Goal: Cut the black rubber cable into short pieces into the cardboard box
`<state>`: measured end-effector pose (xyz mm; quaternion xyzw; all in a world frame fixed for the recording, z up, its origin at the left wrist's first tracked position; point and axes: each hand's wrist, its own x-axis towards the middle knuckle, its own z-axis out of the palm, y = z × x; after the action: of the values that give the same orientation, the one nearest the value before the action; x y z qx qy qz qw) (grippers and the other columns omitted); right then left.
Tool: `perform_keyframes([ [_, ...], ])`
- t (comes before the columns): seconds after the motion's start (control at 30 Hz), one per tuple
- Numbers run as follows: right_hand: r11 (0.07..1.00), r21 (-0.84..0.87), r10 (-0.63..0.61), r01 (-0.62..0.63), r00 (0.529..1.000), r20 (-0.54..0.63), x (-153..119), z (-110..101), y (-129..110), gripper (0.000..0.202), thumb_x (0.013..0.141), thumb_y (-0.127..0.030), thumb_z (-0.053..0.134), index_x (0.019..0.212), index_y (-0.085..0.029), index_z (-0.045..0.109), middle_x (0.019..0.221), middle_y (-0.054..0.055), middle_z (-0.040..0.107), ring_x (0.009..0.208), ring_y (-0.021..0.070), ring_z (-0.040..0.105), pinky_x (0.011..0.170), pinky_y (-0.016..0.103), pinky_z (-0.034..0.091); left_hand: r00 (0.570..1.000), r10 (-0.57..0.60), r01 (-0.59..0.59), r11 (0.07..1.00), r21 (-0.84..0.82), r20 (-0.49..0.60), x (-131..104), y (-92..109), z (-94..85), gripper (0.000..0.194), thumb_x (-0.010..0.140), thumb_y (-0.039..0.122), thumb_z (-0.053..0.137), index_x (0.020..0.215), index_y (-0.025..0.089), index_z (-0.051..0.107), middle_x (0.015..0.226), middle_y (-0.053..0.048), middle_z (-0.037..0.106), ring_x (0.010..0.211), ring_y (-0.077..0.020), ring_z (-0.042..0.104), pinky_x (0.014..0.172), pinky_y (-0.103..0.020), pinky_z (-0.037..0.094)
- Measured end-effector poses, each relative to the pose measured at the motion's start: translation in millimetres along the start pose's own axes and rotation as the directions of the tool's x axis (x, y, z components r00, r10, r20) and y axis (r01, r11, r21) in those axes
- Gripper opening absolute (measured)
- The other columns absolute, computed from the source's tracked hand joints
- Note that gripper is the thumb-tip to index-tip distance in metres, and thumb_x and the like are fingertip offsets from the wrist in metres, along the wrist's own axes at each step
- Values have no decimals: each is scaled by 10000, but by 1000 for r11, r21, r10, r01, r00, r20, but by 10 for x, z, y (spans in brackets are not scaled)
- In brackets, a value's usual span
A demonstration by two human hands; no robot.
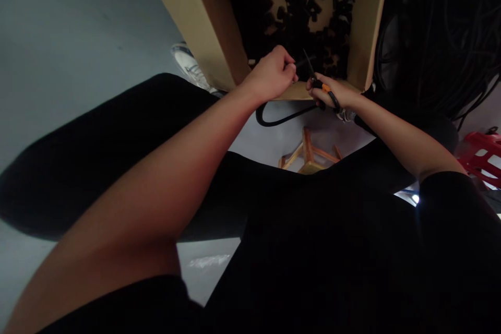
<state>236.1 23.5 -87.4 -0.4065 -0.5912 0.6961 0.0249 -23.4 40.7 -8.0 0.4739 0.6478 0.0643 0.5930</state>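
Black shirt fills the bottom, nearest the camera; black-clad legs spread to both sides, below the hands; bare forearms reach up between them. Left hand is narrow, fingers curled shut; whatever its fingertips may pinch is too dark to tell. Right hand is wrapped round scissors, orange and black handles, tip pointing up and away, just beside the left hand; exact blade opening hard to tell. Black cable sags in a loop below the two hands, one end up by the right hand; its other end is hidden near the left.

Wooden stool is on the floor below the hands, partly covered by the clothing; red plastic item, slotted, far right of the right hand. Open cardboard box is just beyond both hands, many small black pieces inside; sneaker left of box; tangled black cables right of it; grey floor out left.
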Motion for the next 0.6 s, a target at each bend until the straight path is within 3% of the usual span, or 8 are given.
perform_keyframes([
  [0.17,998,-27,49,-49,999,-24,-59,-38,-279,434,1257,-640,776,1167,-276,557,843,-57,561,769,168,599,753,277,583,998,61,-61,998,-8,34,55,-90,42,163,1117,141,694,1072,288,640,939,-22,824,1044,-292,809,1037,-408,611],
  [0.3,987,-59,142,-150,983,-120,-138,-54,-497,557,1239,-758,796,1099,-258,591,788,-38,565,757,183,630,726,294,589,1000,14,-14,998,-57,7,-5,-36,21,197,1186,129,677,1087,290,619,910,4,779,923,-246,738,965,-374,570],
  [0.43,988,-45,141,-149,980,-138,-151,-44,-445,583,1242,-778,790,1077,-256,590,809,-30,546,703,169,608,661,291,565,1000,-26,25,997,-70,-6,-64,35,-32,311,1255,73,645,1040,278,553,884,32,726,876,-184,638,969,-329,479],
  [0.6,976,9,219,-219,973,-69,-121,-55,-324,590,1222,-785,820,1084,-261,588,816,-21,552,754,196,649,699,316,639,994,-85,73,985,-156,-70,29,-3,-22,384,1180,58,773,950,289,568,825,32,757,825,-226,663,819,-370,440],
])
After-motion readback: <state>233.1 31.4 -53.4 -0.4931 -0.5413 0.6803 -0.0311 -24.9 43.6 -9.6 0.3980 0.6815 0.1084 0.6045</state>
